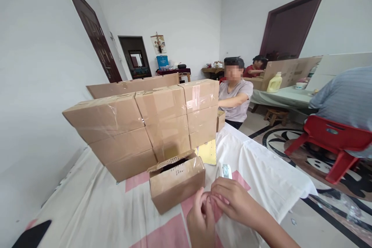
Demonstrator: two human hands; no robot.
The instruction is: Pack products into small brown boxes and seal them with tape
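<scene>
Table (95, 209) under a white and pink cloth fills the lower frame. Stack of sealed cardboard boxes (148, 124) stands across its middle, walling off the far side; a flat cardboard sheet (133, 85) leans behind it. Beyond the stack a seated person in a grey shirt (235, 99); to the right a red plastic chair (334, 139) with another person on it. Small open box (176, 180) sits just before the stack, flaps up, near both hands. Yellow card (207, 152) lies beside it. Tape roll (225, 170) lies just beyond the fingers. Left hand (200, 221) and right hand (232, 199) meet fingertip to fingertip, pinching something too small to tell.
</scene>
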